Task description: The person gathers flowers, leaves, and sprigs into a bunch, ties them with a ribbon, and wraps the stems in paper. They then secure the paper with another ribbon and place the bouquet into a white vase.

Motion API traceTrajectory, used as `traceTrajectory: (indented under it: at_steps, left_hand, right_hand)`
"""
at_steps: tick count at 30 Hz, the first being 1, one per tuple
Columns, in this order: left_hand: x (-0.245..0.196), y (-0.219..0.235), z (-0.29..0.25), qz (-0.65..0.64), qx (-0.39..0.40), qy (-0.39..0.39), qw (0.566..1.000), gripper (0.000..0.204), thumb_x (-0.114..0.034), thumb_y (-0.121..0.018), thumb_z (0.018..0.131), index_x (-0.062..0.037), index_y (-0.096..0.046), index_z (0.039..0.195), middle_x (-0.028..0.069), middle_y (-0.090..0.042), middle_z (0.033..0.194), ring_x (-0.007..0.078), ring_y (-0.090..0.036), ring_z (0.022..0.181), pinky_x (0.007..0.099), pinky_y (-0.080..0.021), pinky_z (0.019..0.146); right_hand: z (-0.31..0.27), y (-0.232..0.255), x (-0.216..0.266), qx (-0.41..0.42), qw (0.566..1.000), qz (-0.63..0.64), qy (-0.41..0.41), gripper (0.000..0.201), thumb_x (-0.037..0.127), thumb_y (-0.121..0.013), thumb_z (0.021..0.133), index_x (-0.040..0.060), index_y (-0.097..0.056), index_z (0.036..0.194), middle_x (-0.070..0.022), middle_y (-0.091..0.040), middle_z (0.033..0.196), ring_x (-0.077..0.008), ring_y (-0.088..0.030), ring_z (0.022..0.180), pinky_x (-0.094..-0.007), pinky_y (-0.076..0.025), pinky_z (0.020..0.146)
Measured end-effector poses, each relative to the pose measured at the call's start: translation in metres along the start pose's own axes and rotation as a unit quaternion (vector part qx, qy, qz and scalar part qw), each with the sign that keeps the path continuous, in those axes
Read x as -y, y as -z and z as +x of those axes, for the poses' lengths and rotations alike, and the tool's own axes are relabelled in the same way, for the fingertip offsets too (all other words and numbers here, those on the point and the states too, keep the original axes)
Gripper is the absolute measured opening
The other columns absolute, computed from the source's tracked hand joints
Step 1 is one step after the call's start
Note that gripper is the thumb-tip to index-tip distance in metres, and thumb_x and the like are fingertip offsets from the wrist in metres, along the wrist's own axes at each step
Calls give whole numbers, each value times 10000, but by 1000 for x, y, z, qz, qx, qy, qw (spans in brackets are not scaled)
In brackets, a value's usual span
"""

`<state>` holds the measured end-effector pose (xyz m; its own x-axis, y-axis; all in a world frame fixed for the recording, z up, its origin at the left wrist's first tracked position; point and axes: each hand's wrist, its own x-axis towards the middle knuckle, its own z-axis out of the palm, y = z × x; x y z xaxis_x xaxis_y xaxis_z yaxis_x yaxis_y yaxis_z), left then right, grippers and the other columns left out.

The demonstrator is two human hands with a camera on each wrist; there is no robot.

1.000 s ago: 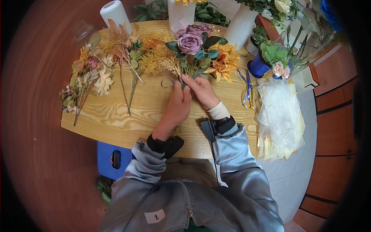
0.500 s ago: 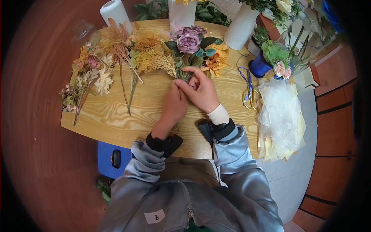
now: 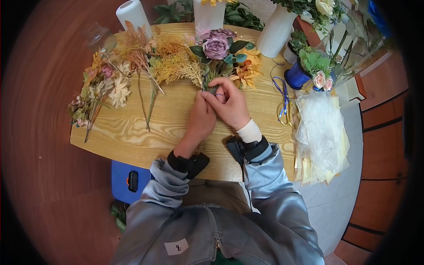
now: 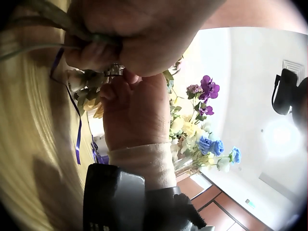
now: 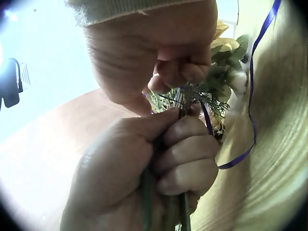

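The evenly lit head view bends at its dark edges, a ceiling light [image 4: 283,137] glares in the left wrist view, shadows dim the table [image 4: 30,120], and the right wrist view washes out at left.

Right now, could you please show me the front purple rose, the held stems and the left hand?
Front purple rose [image 3: 216,47]: head view, on its petals.
Held stems [image 5: 147,196]: right wrist view, on a green stem.
Left hand [image 3: 202,117]: head view, on its back.

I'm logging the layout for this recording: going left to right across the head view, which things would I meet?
Leftmost white ribbed cylindrical vase → feathery yellow foliage → large mauve rose with dark green leaves → orange-yellow broad-petalled flower → translucent white wrapping sheets.
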<state>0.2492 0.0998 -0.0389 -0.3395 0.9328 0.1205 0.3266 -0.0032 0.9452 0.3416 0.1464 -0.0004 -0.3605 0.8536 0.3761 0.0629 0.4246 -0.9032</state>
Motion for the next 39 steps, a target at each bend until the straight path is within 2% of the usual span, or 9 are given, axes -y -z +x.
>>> traceTrajectory:
  at_steps: [11, 13, 17, 19, 22, 28, 30, 35, 39]
  left_hand:
    - [-21, 2, -5, 88, 1, 1, 996, 237, -170, -375, 864, 1, -377, 1028, 250, -554, 813, 422, -530, 744, 489, -395, 614]
    - [-32, 4, -7, 144, 45, 66, 986, 278, -158, -353, 884, 0, -372, 1111, 238, -554, 903, 379, -547, 848, 403, -422, 688]
    - [-34, 3, -10, 131, 39, 51, 989, 311, -158, -340, 886, 6, -355, 1149, 260, -545, 923, 400, -533, 855, 414, -420, 693]
    - [-26, 2, -9, 112, 28, 40, 993, 293, -164, -343, 894, 7, -364, 1131, 233, -551, 914, 345, -560, 840, 379, -428, 699]
    - [-3, 2, -3, 51, 11, -10, 999, 228, -180, -376, 871, -20, -377, 1034, 235, -547, 780, 409, -530, 708, 468, -393, 592]
    - [17, 11, 3, 29, 34, 3, 999, 206, -193, -379, 872, -20, -405, 982, 235, -539, 844, 402, -523, 779, 446, -393, 642]
    - [16, 13, 3, 31, 33, 9, 999, 207, -191, -374, 872, -15, -406, 977, 233, -538, 849, 398, -521, 792, 439, -394, 656]
    - [18, 18, 5, 3, 30, 10, 999, 209, -186, -365, 868, -3, -418, 953, 228, -537, 840, 378, -526, 797, 419, -399, 684]
    - [13, 23, 6, -59, 56, 73, 994, 193, -181, -389, 865, -2, -439, 916, 146, -519, 747, 239, -511, 678, 350, -405, 620]
  right_hand:
    - [-1, 0, 0, -21, 994, -111, -2, 180, 216, -673, 694, 62, -633, 777, -28, -432, 496, -127, -412, 427, -267, -338, 416]
    - [-1, 0, 0, -26, 993, -115, -11, 183, 226, -671, 695, 66, -635, 775, -26, -433, 488, -128, -422, 423, -273, -338, 411]
    - [-2, 0, -1, -39, 992, -119, -25, 168, 227, -661, 706, 68, -622, 742, -23, -422, 472, -121, -418, 415, -270, -327, 402]
    - [-1, 1, -2, -33, 992, -116, -24, 156, 213, -657, 714, 64, -613, 730, -19, -412, 470, -108, -400, 415, -262, -318, 400]
    - [0, 2, -5, 13, 999, -46, -23, 153, 180, -643, 734, 47, -577, 702, 2, -380, 467, -75, -347, 425, -239, -294, 403]
    - [0, 3, -7, 91, 996, -4, -20, 154, 153, -605, 780, 28, -544, 715, 34, -378, 499, -42, -314, 470, -211, -273, 427]
    - [0, 2, -6, 107, 990, 87, -28, 144, 148, -572, 812, 23, -547, 746, 50, -388, 520, -30, -314, 488, -201, -269, 438]
    - [0, 6, -10, 143, 984, 82, -69, 145, 148, -544, 836, 15, -544, 778, 51, -401, 544, -19, -328, 502, -187, -276, 451]
    - [-1, 10, 7, 166, 963, 165, -135, 137, 160, -511, 859, 29, -529, 822, 36, -426, 549, -23, -363, 472, -182, -292, 431]
